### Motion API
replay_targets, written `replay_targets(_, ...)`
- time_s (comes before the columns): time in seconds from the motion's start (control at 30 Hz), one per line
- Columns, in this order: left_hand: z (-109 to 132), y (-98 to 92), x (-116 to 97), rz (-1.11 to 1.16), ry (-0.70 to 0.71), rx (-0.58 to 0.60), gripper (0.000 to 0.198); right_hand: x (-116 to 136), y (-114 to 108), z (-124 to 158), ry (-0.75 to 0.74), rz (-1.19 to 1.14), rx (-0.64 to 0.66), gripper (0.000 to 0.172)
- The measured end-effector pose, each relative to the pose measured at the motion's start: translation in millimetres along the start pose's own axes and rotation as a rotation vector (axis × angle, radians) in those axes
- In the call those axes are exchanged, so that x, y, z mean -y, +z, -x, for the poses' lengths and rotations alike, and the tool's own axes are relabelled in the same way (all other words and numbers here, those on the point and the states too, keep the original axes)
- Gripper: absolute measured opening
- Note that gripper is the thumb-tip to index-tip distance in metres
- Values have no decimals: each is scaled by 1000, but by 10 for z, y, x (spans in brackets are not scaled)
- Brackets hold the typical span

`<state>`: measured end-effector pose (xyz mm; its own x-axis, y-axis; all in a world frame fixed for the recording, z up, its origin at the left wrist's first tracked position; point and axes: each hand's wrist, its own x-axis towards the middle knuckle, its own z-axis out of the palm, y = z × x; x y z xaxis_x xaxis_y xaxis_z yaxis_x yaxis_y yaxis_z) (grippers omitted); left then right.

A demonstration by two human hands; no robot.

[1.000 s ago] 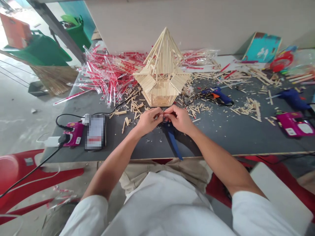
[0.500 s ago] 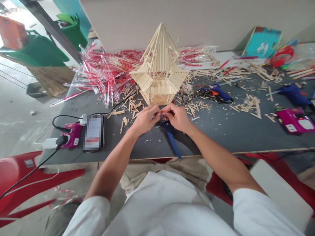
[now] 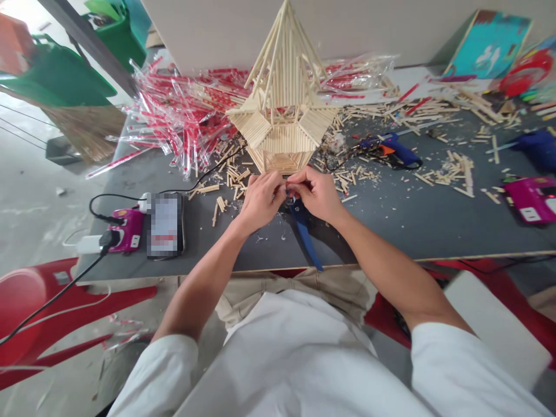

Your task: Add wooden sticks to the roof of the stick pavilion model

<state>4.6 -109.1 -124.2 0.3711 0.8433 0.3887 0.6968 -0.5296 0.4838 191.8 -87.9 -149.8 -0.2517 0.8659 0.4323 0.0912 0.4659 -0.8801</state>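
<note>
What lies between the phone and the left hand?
Head view: a few short stick offcuts lie on the grey table between phone and left hand.

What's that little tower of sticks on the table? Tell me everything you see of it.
The stick model is a pale pavilion of thin wooden sticks: a steep pointed roof, slatted eave panels flaring, and a base of stacked sticks. It stands upright on the dark table amid offcuts, red wrappers behind it. The left hand and right hand work before its base; contact is unclear.
</note>
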Motion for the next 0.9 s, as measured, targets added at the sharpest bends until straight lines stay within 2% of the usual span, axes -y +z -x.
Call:
replay_targets(0.27,-25,-17,47,-25,46,29,16,-17,17,-14,77,-96,4,18)
replay_targets(0.47,-76,-37,51,-165,102,47,22,-7,-4,-85,205,-222,38,33)
replay_targets(0.6,-62,-13,30,-108,71,26,20,-4,-7,-80,196,-209,38,35)
replay_targets(0.9,-20,72,26,-32,61,-49,17,-17,-16,-34,94,-120,25,25)
